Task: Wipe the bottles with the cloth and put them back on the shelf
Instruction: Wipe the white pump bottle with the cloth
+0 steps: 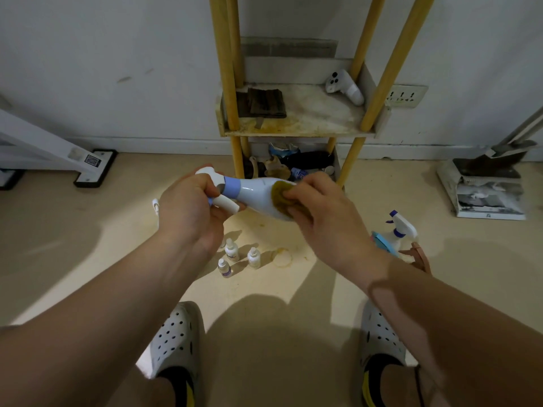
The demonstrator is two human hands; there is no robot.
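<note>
the spray bottle [258, 195] lies sideways in the air near the shelf [296, 124], nozzle left, base right. left hand [188, 210] is clamped on its neck; right hand [320, 207] presses the cloth [282, 193] against its body.

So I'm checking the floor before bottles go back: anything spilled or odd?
Yes. A yellowish ring stain marks the floor beside the small dropper bottles, and similar yellow staining covers the shelf, like dried spillage.

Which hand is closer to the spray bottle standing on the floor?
The right hand. The standing spray bottle is just beyond it, on its right. The left hand is farther away, holding the other spray bottle.
</note>
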